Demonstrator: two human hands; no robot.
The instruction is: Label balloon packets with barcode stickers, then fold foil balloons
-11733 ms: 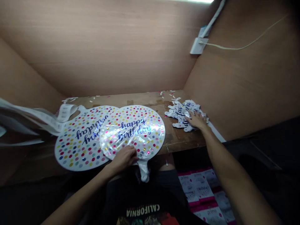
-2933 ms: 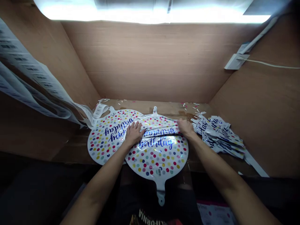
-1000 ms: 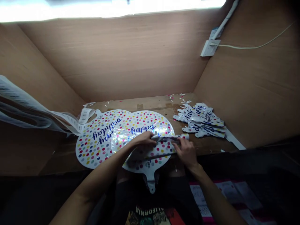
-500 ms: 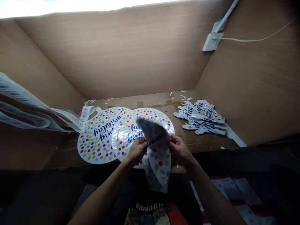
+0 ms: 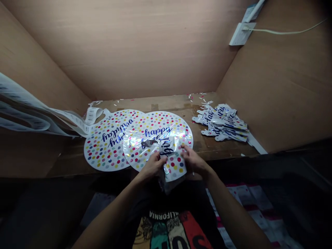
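My left hand [image 5: 152,166] is closed on a partly folded foil balloon [image 5: 174,166], white with coloured dots and dark blue lettering. Its thumb lies on top of the foil. At the right edge of the same balloon, my right hand [image 5: 195,160] has its fingers curled against the foil. A dark grey piece of it [image 5: 149,143] shows at the upper left. Beneath lies a flat round foil balloon [image 5: 168,119] with the same dots and "happy birthday" lettering, overlapping another flat dotted balloon [image 5: 103,155] on its left.
Several folded dotted balloons [image 5: 224,124] are heaped at the right of the cardboard-covered table [image 5: 171,103]. Long strips of printed labels [image 5: 52,116] hang at the left. Wooden panels [image 5: 145,52] enclose the back and sides; a socket [image 5: 242,33] with a cable sits upper right.
The held balloon's raised dark flap has come down, and its dotted, lettered side now faces up. Both hands stay close to it. The camera view has tilted slightly downward.
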